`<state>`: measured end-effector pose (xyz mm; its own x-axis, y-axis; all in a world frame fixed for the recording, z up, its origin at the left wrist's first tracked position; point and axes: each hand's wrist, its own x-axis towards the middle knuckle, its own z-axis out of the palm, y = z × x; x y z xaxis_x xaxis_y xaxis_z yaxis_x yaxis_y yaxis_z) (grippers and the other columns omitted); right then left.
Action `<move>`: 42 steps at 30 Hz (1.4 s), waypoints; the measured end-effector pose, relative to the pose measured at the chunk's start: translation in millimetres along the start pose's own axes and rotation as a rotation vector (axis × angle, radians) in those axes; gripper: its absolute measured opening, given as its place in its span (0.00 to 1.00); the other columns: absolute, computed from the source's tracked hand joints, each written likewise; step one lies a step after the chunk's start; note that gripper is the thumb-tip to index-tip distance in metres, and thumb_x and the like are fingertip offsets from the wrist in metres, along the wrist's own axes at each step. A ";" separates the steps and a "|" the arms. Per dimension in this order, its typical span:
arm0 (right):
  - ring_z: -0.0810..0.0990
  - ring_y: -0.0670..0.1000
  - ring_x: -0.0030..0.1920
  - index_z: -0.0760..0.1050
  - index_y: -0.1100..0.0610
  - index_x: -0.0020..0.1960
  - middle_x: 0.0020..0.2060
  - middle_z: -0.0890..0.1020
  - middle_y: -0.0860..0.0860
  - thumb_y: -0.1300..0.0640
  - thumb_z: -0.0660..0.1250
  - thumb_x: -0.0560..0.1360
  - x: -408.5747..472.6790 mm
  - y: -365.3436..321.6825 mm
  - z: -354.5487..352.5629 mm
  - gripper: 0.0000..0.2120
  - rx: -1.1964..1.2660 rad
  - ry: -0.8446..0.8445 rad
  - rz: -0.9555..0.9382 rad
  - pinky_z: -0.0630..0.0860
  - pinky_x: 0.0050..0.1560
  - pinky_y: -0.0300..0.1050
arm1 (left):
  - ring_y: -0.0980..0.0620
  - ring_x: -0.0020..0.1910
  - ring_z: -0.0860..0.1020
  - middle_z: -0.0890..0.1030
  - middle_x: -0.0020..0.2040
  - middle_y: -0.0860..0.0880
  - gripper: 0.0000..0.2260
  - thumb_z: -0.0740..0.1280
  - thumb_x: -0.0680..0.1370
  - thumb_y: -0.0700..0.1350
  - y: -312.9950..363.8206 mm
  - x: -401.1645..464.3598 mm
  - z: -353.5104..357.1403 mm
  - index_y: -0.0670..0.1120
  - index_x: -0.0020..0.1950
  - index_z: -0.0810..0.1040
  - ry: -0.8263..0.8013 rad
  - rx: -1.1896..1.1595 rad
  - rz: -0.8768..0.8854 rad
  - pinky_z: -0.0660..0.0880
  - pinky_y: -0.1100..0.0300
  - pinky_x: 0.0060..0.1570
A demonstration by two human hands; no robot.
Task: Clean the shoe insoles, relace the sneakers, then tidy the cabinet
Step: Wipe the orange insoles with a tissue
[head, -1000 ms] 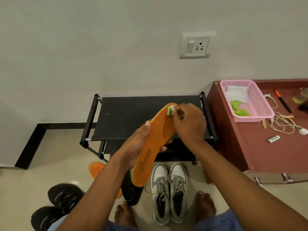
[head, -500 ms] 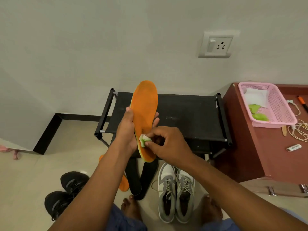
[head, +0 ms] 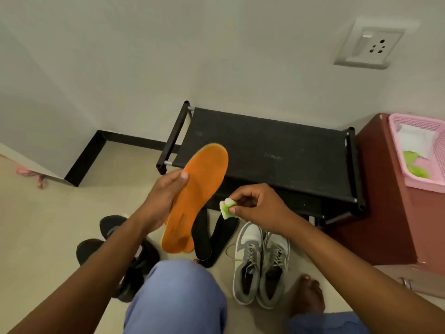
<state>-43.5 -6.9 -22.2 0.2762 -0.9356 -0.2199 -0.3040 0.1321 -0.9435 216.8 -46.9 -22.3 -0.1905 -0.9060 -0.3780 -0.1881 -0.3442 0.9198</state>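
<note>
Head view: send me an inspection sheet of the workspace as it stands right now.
Surface: pale tiled floor; black shoe rack against the wall, top shelf bare.
Job's things: orange insole held up; green-and-white wipe clear of it; black insoles and a second orange one on the floor; grey sneakers laced, side by side; black shoes partly hidden.
Clutter: pink basket holding white and green cloths, on the red-brown cabinet.
Grip: left hand holds the insole's edge; right hand pinches the wipe.
Cables: nothing seen.
Surroundings: wall socket; pink item on the floor, far left.
</note>
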 end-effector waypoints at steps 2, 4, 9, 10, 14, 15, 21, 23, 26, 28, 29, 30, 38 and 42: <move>0.86 0.51 0.45 0.85 0.56 0.52 0.45 0.87 0.52 0.63 0.76 0.75 4.7 8.6 7.5 0.07 -0.053 -0.016 0.064 0.83 0.43 0.42 | 0.43 0.55 0.84 0.83 0.60 0.46 0.17 0.60 0.83 0.60 -50.2 -9.1 -9.6 0.53 0.66 0.78 0.004 0.141 -0.081 0.81 0.38 0.57; 0.86 0.50 0.43 0.85 0.55 0.52 0.44 0.87 0.51 0.63 0.76 0.75 11.5 17.0 15.2 0.07 -0.104 -0.024 0.119 0.82 0.42 0.39 | 0.44 0.57 0.82 0.81 0.64 0.47 0.20 0.59 0.84 0.60 -100.6 -14.2 -16.9 0.52 0.71 0.75 0.075 0.194 -0.194 0.80 0.42 0.58; 0.86 0.45 0.42 0.86 0.49 0.49 0.42 0.87 0.46 0.60 0.77 0.74 30.1 34.7 33.2 0.07 -0.188 -0.005 0.204 0.84 0.49 0.45 | 0.40 0.58 0.78 0.78 0.63 0.42 0.15 0.59 0.87 0.50 -193.5 -10.0 -29.0 0.45 0.70 0.74 0.326 -0.008 -0.485 0.76 0.41 0.57; 0.86 0.44 0.40 0.85 0.49 0.49 0.41 0.87 0.46 0.60 0.77 0.74 32.4 37.3 36.4 0.08 -0.191 0.004 0.215 0.84 0.48 0.45 | 0.40 0.56 0.78 0.78 0.62 0.41 0.14 0.59 0.87 0.47 -207.7 -6.5 -32.3 0.44 0.69 0.75 0.381 -0.031 -0.533 0.76 0.42 0.56; 0.87 0.50 0.41 0.85 0.48 0.50 0.41 0.87 0.49 0.60 0.77 0.74 38.8 47.8 47.5 0.09 -0.188 0.016 0.269 0.85 0.52 0.52 | 0.43 0.42 0.77 0.80 0.50 0.38 0.11 0.58 0.84 0.37 -250.1 14.6 -48.4 0.40 0.62 0.77 0.515 -0.043 -0.651 0.77 0.50 0.39; 0.87 0.53 0.42 0.85 0.49 0.50 0.41 0.87 0.51 0.60 0.77 0.74 40.6 49.6 51.0 0.09 -0.183 0.011 0.271 0.85 0.52 0.56 | 0.43 0.39 0.76 0.79 0.46 0.38 0.12 0.57 0.83 0.36 -258.4 21.2 -53.8 0.39 0.61 0.77 0.533 -0.054 -0.669 0.76 0.52 0.36; 0.88 0.53 0.44 0.84 0.55 0.53 0.45 0.88 0.51 0.66 0.75 0.75 52.2 50.5 68.4 0.10 -0.028 -0.019 0.272 0.86 0.46 0.48 | 0.40 0.54 0.77 0.78 0.56 0.42 0.15 0.63 0.80 0.42 -294.8 58.2 -77.6 0.46 0.66 0.71 0.657 0.058 -0.696 0.79 0.38 0.58; 0.88 0.53 0.46 0.84 0.57 0.54 0.47 0.88 0.52 0.68 0.74 0.75 56.0 50.5 74.0 0.11 0.040 -0.024 0.260 0.86 0.46 0.50 | 0.39 0.55 0.76 0.75 0.54 0.43 0.16 0.63 0.81 0.45 -292.7 66.7 -81.1 0.45 0.68 0.67 0.681 0.197 -0.686 0.77 0.39 0.58; 0.88 0.53 0.47 0.83 0.57 0.57 0.48 0.88 0.53 0.69 0.73 0.75 61.7 53.2 82.7 0.13 0.103 -0.045 0.264 0.86 0.46 0.53 | 0.35 0.57 0.78 0.77 0.58 0.38 0.18 0.61 0.83 0.48 -296.4 82.3 -87.0 0.42 0.69 0.64 0.671 0.336 -0.695 0.77 0.39 0.56; 0.88 0.53 0.47 0.83 0.56 0.57 0.47 0.88 0.52 0.69 0.73 0.75 65.9 54.6 89.0 0.13 0.129 -0.052 0.266 0.86 0.45 0.51 | 0.33 0.57 0.79 0.78 0.59 0.36 0.23 0.60 0.83 0.53 -303.0 92.2 -91.8 0.42 0.73 0.61 0.650 0.392 -0.681 0.78 0.37 0.57; 0.88 0.53 0.47 0.83 0.56 0.57 0.46 0.88 0.53 0.69 0.73 0.75 69.2 55.4 92.4 0.13 0.138 -0.053 0.266 0.86 0.44 0.50 | 0.33 0.57 0.80 0.78 0.60 0.36 0.26 0.61 0.83 0.54 -306.4 97.0 -93.0 0.42 0.75 0.58 0.625 0.423 -0.660 0.78 0.35 0.57; 0.88 0.52 0.47 0.83 0.57 0.57 0.46 0.88 0.53 0.69 0.73 0.75 73.7 57.1 96.3 0.13 0.141 -0.055 0.268 0.86 0.44 0.50 | 0.32 0.59 0.79 0.76 0.63 0.35 0.30 0.62 0.82 0.53 -309.5 101.8 -93.9 0.42 0.78 0.55 0.599 0.465 -0.621 0.77 0.34 0.58; 0.88 0.53 0.47 0.84 0.58 0.55 0.46 0.87 0.55 0.70 0.74 0.74 121.3 99.1 129.4 0.12 0.066 -0.040 0.335 0.86 0.44 0.51 | 0.35 0.68 0.73 0.65 0.77 0.37 0.35 0.67 0.82 0.45 -329.3 121.0 -78.6 0.42 0.83 0.51 0.357 0.911 -0.245 0.75 0.40 0.63; 0.87 0.52 0.45 0.83 0.60 0.57 0.45 0.86 0.54 0.70 0.73 0.75 134.3 116.5 144.9 0.12 0.060 -0.007 0.378 0.86 0.42 0.46 | 0.36 0.63 0.75 0.65 0.76 0.36 0.36 0.69 0.82 0.47 -328.7 139.9 -61.7 0.41 0.83 0.51 0.268 0.723 -0.407 0.75 0.51 0.50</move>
<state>90.3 -69.7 -197.6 0.1614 -0.8149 -0.5566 -0.3314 0.4865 -0.8084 311.4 -75.7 -371.1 0.2407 -0.8055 -0.5415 -0.7748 -0.4955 0.3926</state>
